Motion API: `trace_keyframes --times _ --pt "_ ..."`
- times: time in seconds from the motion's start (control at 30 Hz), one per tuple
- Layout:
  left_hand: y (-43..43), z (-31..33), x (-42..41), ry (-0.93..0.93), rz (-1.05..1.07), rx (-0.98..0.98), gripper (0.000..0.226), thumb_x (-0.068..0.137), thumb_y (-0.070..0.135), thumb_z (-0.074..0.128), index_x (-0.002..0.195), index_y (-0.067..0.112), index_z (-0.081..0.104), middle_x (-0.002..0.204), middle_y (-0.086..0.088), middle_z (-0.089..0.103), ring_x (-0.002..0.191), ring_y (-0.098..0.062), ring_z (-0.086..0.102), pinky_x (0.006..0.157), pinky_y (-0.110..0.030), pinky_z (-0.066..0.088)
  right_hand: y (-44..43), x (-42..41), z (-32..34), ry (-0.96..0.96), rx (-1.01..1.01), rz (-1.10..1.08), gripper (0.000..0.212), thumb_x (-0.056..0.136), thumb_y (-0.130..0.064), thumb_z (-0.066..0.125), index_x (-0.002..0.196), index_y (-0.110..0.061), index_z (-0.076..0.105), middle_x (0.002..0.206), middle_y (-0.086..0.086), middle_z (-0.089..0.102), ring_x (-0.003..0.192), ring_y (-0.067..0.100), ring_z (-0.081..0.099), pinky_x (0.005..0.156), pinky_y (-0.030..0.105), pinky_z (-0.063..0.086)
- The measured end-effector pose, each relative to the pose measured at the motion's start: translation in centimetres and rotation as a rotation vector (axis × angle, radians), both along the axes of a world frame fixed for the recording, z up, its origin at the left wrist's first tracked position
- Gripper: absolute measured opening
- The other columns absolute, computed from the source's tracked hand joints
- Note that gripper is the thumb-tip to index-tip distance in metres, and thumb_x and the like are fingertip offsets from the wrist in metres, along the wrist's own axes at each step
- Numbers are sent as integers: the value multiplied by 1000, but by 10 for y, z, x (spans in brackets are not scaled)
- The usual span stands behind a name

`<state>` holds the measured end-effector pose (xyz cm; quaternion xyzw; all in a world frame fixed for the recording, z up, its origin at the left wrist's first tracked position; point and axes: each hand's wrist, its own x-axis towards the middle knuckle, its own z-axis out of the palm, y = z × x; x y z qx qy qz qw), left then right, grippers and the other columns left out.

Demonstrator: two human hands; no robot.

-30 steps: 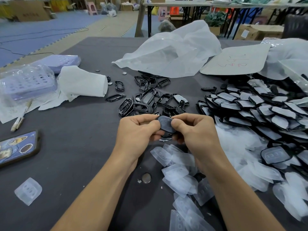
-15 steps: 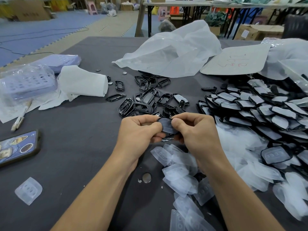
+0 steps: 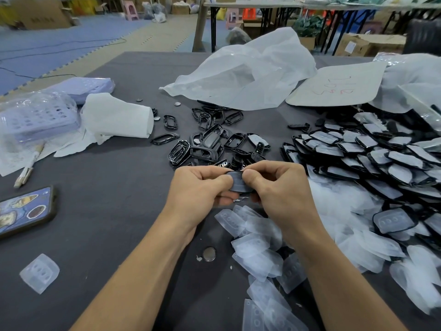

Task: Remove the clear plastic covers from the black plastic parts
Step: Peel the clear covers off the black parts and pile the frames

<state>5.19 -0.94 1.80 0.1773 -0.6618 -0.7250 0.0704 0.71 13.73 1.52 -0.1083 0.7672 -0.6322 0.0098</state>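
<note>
**Desk:** Where is the piece right now?

**Operator:** On my feed, one black plastic part [image 3: 237,183] is up off the grey table [image 3: 107,211], held between both hands near the middle of the view. Its top face looks dull grey, like the covered ones in the pile.

**Desk:** And the hands?

**Operator:** My left hand [image 3: 202,187] grips the part's left edge, thumb on top and fingers curled beneath. My right hand [image 3: 279,187] pinches the right edge the same way, thumb tip pressed on the top face. The two thumbs nearly touch.

**Desk:** Is the cover lifting?

**Operator:** I cannot tell, because the thumbs hide the edges.

**Desk:** What's around it?

**Operator:** A heap of loose clear covers [image 3: 257,247] lies under my right forearm. To the right is a big pile of covered black parts [image 3: 372,158], and just beyond the hands a cluster of bare black frames [image 3: 210,144]. A coin cell [image 3: 209,254] sits between my forearms, just beside the heap. One clear cover [image 3: 39,273] lies alone at lower left, well apart. There is a phone [image 3: 26,211] at the left edge and a white plastic bag [image 3: 250,72] crumpled at the far side.
</note>
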Motion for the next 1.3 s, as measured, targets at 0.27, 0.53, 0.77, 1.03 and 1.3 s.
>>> trace_keyframes --times 0.27,0.53,0.77,1.03,1.3 --pt "3 -3 0 38 11 -72 16 87 1 73 86 13 83 70 -13 76 52 -16 66 52 -23 54 0 0 -1 8 16 14 18 87 -12 75 74 -24 79 62 0 71 56 12 65 53 29 54" --pt "4 -4 -3 68 80 -248 25 85 7 81 71 29 83 58 -10 71 42 -17 61 44 -25 48 -3 2 2 -36 8 41 22 92 -6 71 75 -16 79 60 2 69 50 14 60 49 27 51" --pt "2 -5 -4 104 146 -192 29 86 6 79 69 29 82 54 -9 69 40 -16 59 42 -24 48 2 5 8 -157 -166 130 13 86 4 72 92 -8 76 67 12 71 55 20 63 54 29 57" --pt "4 -7 -5 149 136 -203 32 87 3 78 66 26 82 52 -7 68 39 -14 59 42 -21 47 1 2 9 -288 -297 128 31 90 19 57 91 -5 78 67 10 71 55 22 65 52 29 60" --pt "2 -11 -7 91 114 -169 22 87 6 78 74 24 84 57 -14 70 43 -18 60 45 -24 49 9 5 9 262 417 60 44 69 -17 84 104 -43 77 87 -30 66 87 -15 60 71 1 43"
